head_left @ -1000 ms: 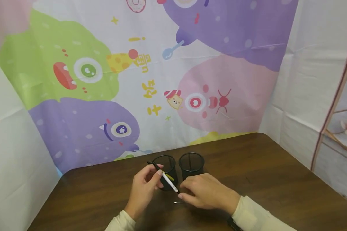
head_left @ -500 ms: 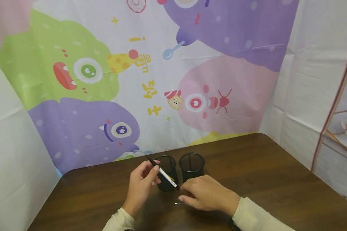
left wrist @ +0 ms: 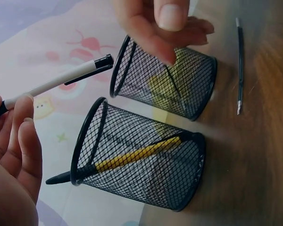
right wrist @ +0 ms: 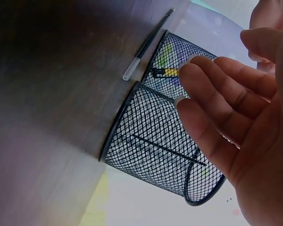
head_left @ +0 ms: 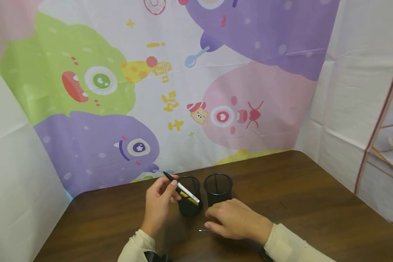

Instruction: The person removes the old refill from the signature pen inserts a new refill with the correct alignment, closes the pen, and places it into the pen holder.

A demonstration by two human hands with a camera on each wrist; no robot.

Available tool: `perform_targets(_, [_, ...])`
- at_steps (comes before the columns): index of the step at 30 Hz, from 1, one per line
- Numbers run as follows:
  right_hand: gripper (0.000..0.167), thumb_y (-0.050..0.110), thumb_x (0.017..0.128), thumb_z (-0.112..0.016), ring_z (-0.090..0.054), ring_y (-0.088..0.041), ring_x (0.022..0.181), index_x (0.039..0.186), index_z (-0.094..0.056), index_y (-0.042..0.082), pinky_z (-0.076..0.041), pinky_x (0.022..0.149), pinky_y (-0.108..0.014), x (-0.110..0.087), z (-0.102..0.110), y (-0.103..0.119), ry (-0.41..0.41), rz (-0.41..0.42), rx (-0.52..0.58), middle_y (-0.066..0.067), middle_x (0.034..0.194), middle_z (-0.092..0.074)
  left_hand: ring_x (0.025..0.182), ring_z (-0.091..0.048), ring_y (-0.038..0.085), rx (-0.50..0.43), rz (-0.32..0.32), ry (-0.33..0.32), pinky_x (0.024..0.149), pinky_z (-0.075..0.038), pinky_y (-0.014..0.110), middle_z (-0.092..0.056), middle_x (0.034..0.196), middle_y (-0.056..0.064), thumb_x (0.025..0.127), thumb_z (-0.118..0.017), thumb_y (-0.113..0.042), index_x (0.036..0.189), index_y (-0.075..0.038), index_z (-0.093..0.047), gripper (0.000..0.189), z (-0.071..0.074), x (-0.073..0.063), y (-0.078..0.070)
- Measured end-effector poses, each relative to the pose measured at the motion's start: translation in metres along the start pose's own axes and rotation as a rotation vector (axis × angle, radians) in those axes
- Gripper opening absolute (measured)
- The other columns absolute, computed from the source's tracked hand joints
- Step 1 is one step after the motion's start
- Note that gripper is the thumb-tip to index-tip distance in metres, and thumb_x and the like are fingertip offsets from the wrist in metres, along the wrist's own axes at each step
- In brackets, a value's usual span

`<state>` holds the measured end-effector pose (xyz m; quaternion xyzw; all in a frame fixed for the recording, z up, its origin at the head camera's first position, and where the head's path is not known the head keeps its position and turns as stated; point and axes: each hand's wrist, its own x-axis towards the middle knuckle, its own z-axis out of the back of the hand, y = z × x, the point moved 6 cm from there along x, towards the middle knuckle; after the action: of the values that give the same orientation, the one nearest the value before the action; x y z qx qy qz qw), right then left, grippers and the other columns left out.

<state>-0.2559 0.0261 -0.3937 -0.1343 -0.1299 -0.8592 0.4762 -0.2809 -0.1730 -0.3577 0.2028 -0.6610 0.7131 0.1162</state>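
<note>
A white pen with black ends (left wrist: 61, 82) is pinched between the thumb and fingers of my left hand (head_left: 160, 200). It slants over the left black mesh pen cup (left wrist: 137, 160). Inside that cup leans a yellow-and-black pen (left wrist: 137, 155), its dark end sticking out past the rim. My right hand (head_left: 235, 220) holds nothing; its fingers are loosely bent in front of the right mesh cup (right wrist: 151, 141). Below its fingertips a thin dark pen refill (left wrist: 240, 66) with a clear end lies on the table, partly hidden by that hand in the head view.
Both cups stand upright side by side on the brown wooden table (head_left: 268, 178). A cartoon-printed cloth (head_left: 183, 87) hangs behind the table's back edge, with pale cloth walls at the left and right (head_left: 337, 109).
My left hand has drawn the white pen up and leftward, so its lower end has moved away from the right fingertips. The right hand has barely moved.
</note>
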Motion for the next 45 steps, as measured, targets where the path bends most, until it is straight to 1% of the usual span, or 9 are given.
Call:
perform_targets(6, [0.022, 0.037, 0.099, -0.061, -0.059, 0.004, 0.074, 0.098, -0.073, 0.019, -0.05, 0.059, -0.02, -0.001, 0.001, 0.001, 0.0, 0.011, -0.017, 0.01, 0.088, -0.068, 0.057, -0.063, 0.02, -0.014, -0.004, -0.05, 0.054, -0.052, 0.026, -0.062, 0.081, 0.027, 0.097, -0.066, -0.007, 0.106, 0.001, -0.07, 0.012, 0.006, 0.005, 0.002])
perform_targets(11, [0.02, 0.036, 0.098, -0.061, -0.058, 0.005, 0.073, 0.096, -0.072, 0.02, -0.049, 0.059, -0.018, -0.001, -0.001, 0.002, 0.011, 0.015, -0.015, 0.013, 0.086, -0.066, 0.055, -0.063, 0.019, -0.022, -0.026, -0.096, 0.052, -0.053, 0.027, -0.061, 0.077, 0.026, 0.098, -0.065, -0.007, 0.105, 0.003, -0.07, 0.013, 0.012, 0.008, 0.004])
perform_targets(17, [0.018, 0.037, 0.098, -0.061, -0.054, 0.006, 0.07, 0.092, -0.07, 0.023, -0.046, 0.056, -0.017, -0.001, -0.003, 0.002, 0.025, 0.012, -0.023, 0.017, 0.082, -0.061, 0.055, -0.062, 0.017, -0.014, -0.04, -0.116, 0.052, -0.053, 0.026, -0.06, 0.079, 0.026, 0.099, -0.063, -0.008, 0.107, 0.002, -0.07, 0.014, 0.013, 0.01, 0.003])
perform_targets(23, [0.017, 0.037, 0.098, -0.061, -0.049, 0.007, 0.065, 0.087, -0.067, 0.024, -0.042, 0.053, -0.017, 0.0, -0.003, 0.001, 0.025, 0.014, -0.026, 0.019, 0.078, -0.057, 0.054, -0.062, 0.016, -0.015, -0.041, -0.155, 0.051, -0.054, 0.026, -0.061, 0.075, 0.021, 0.1, -0.063, -0.009, 0.107, 0.004, -0.069, 0.016, 0.017, 0.013, 0.006])
perform_targets(28, [0.018, 0.037, 0.098, -0.061, -0.046, 0.006, 0.062, 0.085, -0.065, 0.025, -0.04, 0.051, -0.016, 0.0, -0.004, 0.001, 0.026, 0.015, -0.029, 0.019, 0.076, -0.055, 0.054, -0.062, 0.016, -0.035, -0.026, -0.197, 0.051, -0.053, 0.027, -0.061, 0.071, 0.017, 0.099, -0.063, -0.01, 0.108, 0.003, -0.069, 0.016, 0.022, 0.014, 0.011])
perform_targets(35, [0.017, 0.036, 0.097, -0.062, -0.046, 0.006, 0.062, 0.084, -0.065, 0.025, -0.04, 0.051, -0.017, -0.002, -0.003, 0.0, 0.029, 0.005, -0.03, 0.019, 0.075, -0.054, 0.054, -0.06, 0.017, -0.058, -0.014, -0.177, 0.05, -0.051, 0.024, -0.06, 0.065, 0.013, 0.099, -0.063, -0.007, 0.107, 0.001, -0.068, 0.012, 0.018, 0.015, 0.02])
perform_targets(41, [0.017, 0.036, 0.097, -0.062, -0.046, 0.006, 0.063, 0.084, -0.064, 0.025, -0.04, 0.052, -0.016, -0.002, -0.003, 0.001, 0.028, 0.008, -0.022, 0.02, 0.075, -0.054, 0.053, -0.06, 0.017, -0.035, 0.001, -0.17, 0.049, -0.05, 0.025, -0.06, 0.067, 0.018, 0.097, -0.065, -0.007, 0.106, 0.002, -0.068, 0.012, 0.017, 0.014, 0.025])
perform_targets(42, [0.017, 0.035, 0.097, -0.062, -0.046, 0.006, 0.062, 0.084, -0.064, 0.025, -0.04, 0.051, -0.016, -0.002, -0.002, 0.001, 0.027, 0.008, -0.021, 0.02, 0.075, -0.053, 0.053, -0.06, 0.017, -0.027, 0.006, -0.166, 0.049, -0.05, 0.025, -0.06, 0.068, 0.02, 0.097, -0.065, -0.005, 0.105, 0.003, -0.068, 0.012, 0.016, 0.012, 0.021])
perform_targets(45, [0.016, 0.036, 0.097, -0.062, -0.049, 0.006, 0.064, 0.086, -0.066, 0.025, -0.043, 0.053, -0.018, -0.002, -0.001, 0.0, 0.022, 0.002, -0.026, 0.019, 0.077, -0.056, 0.054, -0.061, 0.022, -0.005, 0.018, -0.156, 0.049, -0.049, 0.024, -0.06, 0.073, 0.025, 0.097, -0.066, -0.005, 0.105, 0.003, -0.068, 0.012, 0.014, 0.01, 0.024])
